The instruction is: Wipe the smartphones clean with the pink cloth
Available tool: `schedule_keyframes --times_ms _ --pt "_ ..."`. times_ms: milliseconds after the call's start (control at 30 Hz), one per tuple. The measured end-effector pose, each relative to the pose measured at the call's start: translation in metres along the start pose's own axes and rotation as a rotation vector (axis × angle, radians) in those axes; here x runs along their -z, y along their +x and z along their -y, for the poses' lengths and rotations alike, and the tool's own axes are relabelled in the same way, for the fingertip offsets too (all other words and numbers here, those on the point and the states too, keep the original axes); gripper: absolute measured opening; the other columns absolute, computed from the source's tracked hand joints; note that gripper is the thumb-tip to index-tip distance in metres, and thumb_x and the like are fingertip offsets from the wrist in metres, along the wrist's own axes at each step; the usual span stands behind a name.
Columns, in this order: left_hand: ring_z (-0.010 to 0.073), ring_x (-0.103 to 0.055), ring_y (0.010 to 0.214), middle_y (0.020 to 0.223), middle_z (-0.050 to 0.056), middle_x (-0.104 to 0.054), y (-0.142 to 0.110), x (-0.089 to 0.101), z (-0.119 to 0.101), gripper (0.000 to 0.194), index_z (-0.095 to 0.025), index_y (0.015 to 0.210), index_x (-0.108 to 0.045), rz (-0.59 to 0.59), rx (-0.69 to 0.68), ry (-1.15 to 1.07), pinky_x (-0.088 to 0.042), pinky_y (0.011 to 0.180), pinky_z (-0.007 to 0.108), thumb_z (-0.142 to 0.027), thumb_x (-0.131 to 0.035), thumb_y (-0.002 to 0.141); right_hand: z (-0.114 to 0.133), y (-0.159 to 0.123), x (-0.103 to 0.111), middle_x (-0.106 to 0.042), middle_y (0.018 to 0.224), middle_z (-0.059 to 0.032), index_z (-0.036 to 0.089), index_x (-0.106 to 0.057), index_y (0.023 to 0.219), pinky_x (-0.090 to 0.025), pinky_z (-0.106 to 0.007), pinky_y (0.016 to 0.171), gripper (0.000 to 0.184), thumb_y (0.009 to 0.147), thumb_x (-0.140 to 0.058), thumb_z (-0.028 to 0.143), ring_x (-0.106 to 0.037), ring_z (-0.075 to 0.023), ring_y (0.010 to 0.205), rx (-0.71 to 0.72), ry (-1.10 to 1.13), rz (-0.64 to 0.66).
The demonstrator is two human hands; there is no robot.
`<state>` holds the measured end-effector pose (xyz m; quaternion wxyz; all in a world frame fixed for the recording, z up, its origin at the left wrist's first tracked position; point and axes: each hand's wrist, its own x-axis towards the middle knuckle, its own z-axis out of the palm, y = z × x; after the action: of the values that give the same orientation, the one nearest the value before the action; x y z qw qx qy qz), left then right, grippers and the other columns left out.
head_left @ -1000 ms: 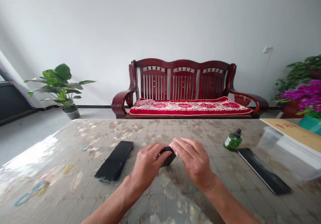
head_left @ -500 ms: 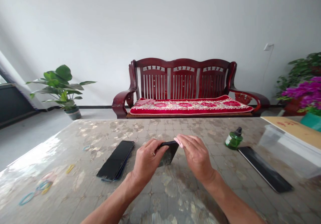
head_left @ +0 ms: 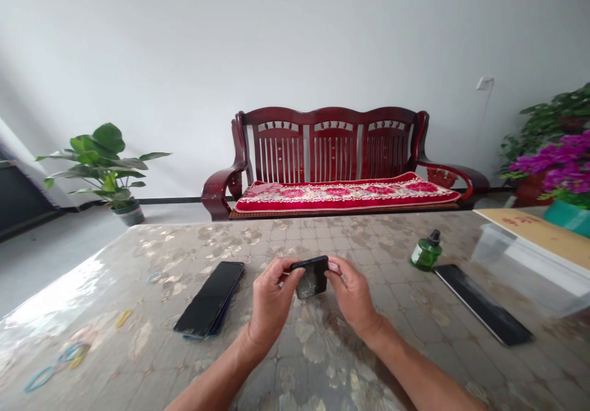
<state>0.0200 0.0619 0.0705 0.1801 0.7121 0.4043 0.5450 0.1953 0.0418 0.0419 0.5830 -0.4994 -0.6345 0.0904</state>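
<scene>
A dark phone [head_left: 313,281] with a glossy, reflecting face is held above the table between my two hands, tilted up on its long edge. My left hand [head_left: 275,285] pinches its left end between thumb and fingers. At the right end, my right hand [head_left: 353,291] closes thumb and fingers on the corner. Something small and pale pink shows at the right fingertips; I cannot make out what it is. Left of my hands lies another black phone [head_left: 209,300], resting partly over a blue-edged item beneath it.
On the right are a green bottle [head_left: 426,251] with a black cap, a long black phone-like slab [head_left: 483,303] and a clear plastic box [head_left: 520,270]. Rubber bands [head_left: 71,356] lie at the left of the patterned table [head_left: 184,380]. Beyond stands a wooden bench [head_left: 332,116].
My right hand has come down from above the phone's right corner and now grips that end. The phone has turned so its glossy face shows more. The view has shifted slightly.
</scene>
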Motion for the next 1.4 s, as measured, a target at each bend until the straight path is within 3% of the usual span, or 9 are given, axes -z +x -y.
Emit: schedule_keyframes --times_ms 167,300,400,567,733,867,1067,1200,1400 --pt "0.0134 -0.064 0.066 0.082 -0.001 -0.069 0.008 0.006 -0.001 0.010 -0.021 0.096 -0.065 0.108 -0.047 0.039 -0.050 0.063 0.022 -0.024 -0.057 0.090 0.010 0.017 0.019 -0.071 0.093 -0.0041 0.023 -0.068 0.104 -0.053 -0.032 0.079 0.021 0.092 -0.052 0.017 -0.066 -0.0201 0.088 0.116 -0.150 0.121" --pt "0.0176 -0.065 0.077 0.085 -0.001 -0.070 0.019 0.018 -0.014 0.005 -0.024 0.092 -0.065 0.290 -0.188 0.357 -0.048 0.068 0.025 -0.027 -0.061 0.092 0.025 0.025 0.031 -0.072 0.092 -0.0044 0.024 -0.067 0.103 -0.050 -0.033 0.077 0.019 0.099 -0.049 0.022 -0.063 -0.0200 0.084 0.273 -0.321 0.206" --pt "0.0207 -0.063 0.079 0.079 0.001 -0.068 0.021 0.022 -0.022 0.013 -0.023 0.084 -0.064 0.362 -0.283 0.536 -0.045 0.067 0.027 -0.032 -0.062 0.093 0.033 0.026 0.033 -0.071 0.089 -0.0041 0.022 -0.067 0.102 -0.048 -0.033 0.075 0.020 0.101 -0.047 0.023 -0.061 -0.0195 0.080 0.375 -0.421 0.245" --pt "0.0186 -0.065 0.074 0.079 0.000 -0.068 0.010 0.022 -0.022 0.013 -0.023 0.090 -0.059 0.377 -0.311 0.542 -0.043 0.063 0.025 -0.031 -0.052 0.098 0.036 0.017 0.026 -0.071 0.101 -0.0063 0.022 -0.064 0.116 -0.048 -0.036 0.082 0.025 0.101 -0.044 0.018 -0.063 -0.0211 0.091 0.470 -0.472 0.222" --pt "0.0177 -0.066 0.070 0.076 0.000 -0.067 -0.007 0.025 -0.007 0.012 -0.023 0.091 -0.054 0.423 -0.268 0.538 -0.041 0.061 0.025 -0.027 -0.047 0.099 0.032 0.002 0.014 -0.069 0.117 -0.0087 0.019 -0.058 0.129 -0.048 -0.039 0.093 0.032 0.101 -0.043 0.016 -0.061 -0.0223 0.106 0.544 -0.470 0.234" --pt "0.0169 -0.064 0.061 0.070 -0.001 -0.065 -0.019 0.032 0.009 0.013 -0.023 0.088 -0.054 0.438 -0.267 0.535 -0.040 0.057 0.024 -0.027 -0.046 0.098 0.013 0.000 0.014 -0.070 0.115 -0.0076 0.020 -0.061 0.125 -0.049 -0.039 0.093 0.028 0.100 -0.047 0.017 -0.062 -0.0217 0.106 0.555 -0.510 0.257" --pt "0.0160 -0.065 0.061 0.072 -0.001 -0.067 -0.028 0.036 0.019 0.014 -0.023 0.093 -0.056 0.424 -0.237 0.499 -0.042 0.057 0.023 -0.027 -0.044 0.099 -0.015 0.007 0.026 -0.071 0.112 -0.0083 0.019 -0.066 0.116 -0.050 -0.040 0.090 0.026 0.099 -0.047 0.014 -0.063 -0.0236 0.104 0.477 -0.617 0.155" --pt "0.0160 -0.064 0.061 0.071 -0.001 -0.066 -0.030 0.033 0.022 0.016 -0.023 0.091 -0.057 0.431 -0.228 0.485 -0.042 0.057 0.023 -0.027 -0.043 0.099 -0.010 0.001 0.020 -0.071 0.114 -0.0084 0.019 -0.066 0.118 -0.049 -0.039 0.091 0.026 0.099 -0.048 0.014 -0.062 -0.0229 0.106 0.479 -0.619 0.138" --pt "0.0165 -0.064 0.061 0.069 -0.001 -0.064 -0.033 0.032 0.028 0.022 -0.022 0.085 -0.056 0.452 -0.222 0.486 -0.042 0.057 0.024 -0.028 -0.042 0.100 0.005 -0.009 0.007 -0.069 0.123 -0.0065 0.021 -0.064 0.124 -0.046 -0.037 0.096 0.028 0.102 -0.048 0.021 -0.061 -0.0204 0.113 0.582 -0.610 0.243"
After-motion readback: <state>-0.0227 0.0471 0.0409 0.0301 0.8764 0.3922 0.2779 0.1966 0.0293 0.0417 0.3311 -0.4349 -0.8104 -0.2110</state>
